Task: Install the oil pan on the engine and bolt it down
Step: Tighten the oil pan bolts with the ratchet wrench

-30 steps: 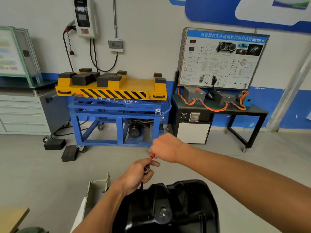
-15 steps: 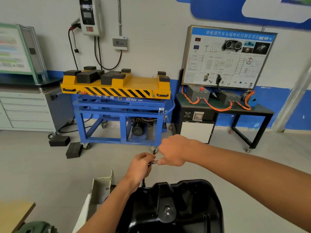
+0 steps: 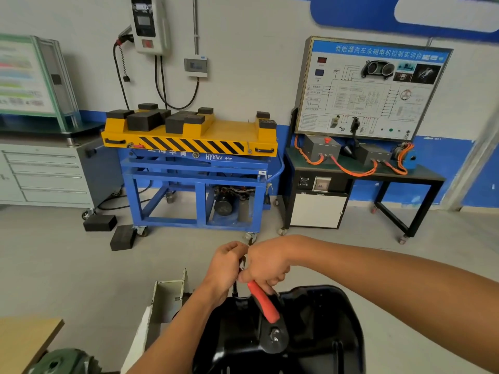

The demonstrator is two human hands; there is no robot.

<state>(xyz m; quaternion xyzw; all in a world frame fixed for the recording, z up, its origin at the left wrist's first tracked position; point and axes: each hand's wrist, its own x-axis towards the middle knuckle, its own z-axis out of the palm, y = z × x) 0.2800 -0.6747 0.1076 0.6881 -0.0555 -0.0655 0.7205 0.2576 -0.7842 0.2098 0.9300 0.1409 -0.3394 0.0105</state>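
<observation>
Two limbs observed, both the person's own. Left hand point(image 3: 226, 265) and right hand point(image 3: 266, 267) are bare, as are the wrists. Left forearm point(image 3: 183, 325) is bare along its whole visible length, down to the lower frame edge. Right forearm point(image 3: 378, 290) is likewise bare out to the right frame edge. Clothing lies outside the view and cannot be reported. Skin surface appears clean; finer detail is too blurred to record.

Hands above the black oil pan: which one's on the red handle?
The right hand, reaching in from the right: it grips the red-handled wrench by its red grip. The left hand holds only the tool's dark metal head end.
</observation>
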